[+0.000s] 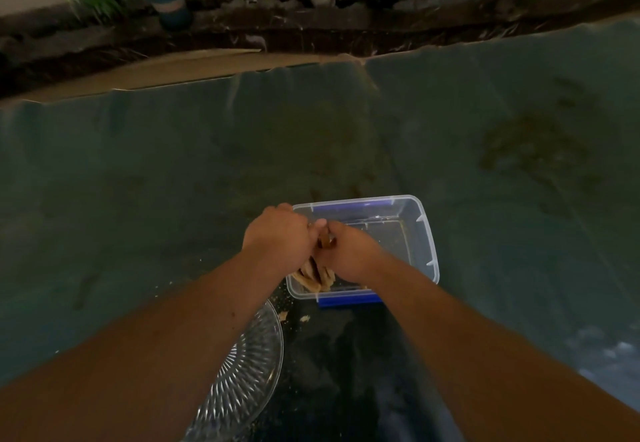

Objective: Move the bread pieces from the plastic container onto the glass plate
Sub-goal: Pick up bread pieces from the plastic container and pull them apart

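Observation:
A clear plastic container (422, 230) with blue clips stands on the table in front of me. Pale brown bread pieces (313, 277) lie in its near left corner. My left hand (277, 237) and my right hand (349, 251) are both inside the container's left side, pressed together, fingers closed around a bunch of bread pieces between them. A ribbed glass plate (249, 369) sits near left of the container, partly hidden under my left forearm. I see no bread on the visible part of the plate.
A dark green cloth (173, 182) covers the table. Crumbs (304, 318) lie between plate and container. Beyond the table's far edge are a dark ledge, a blue pot (169, 0) and leafy plants.

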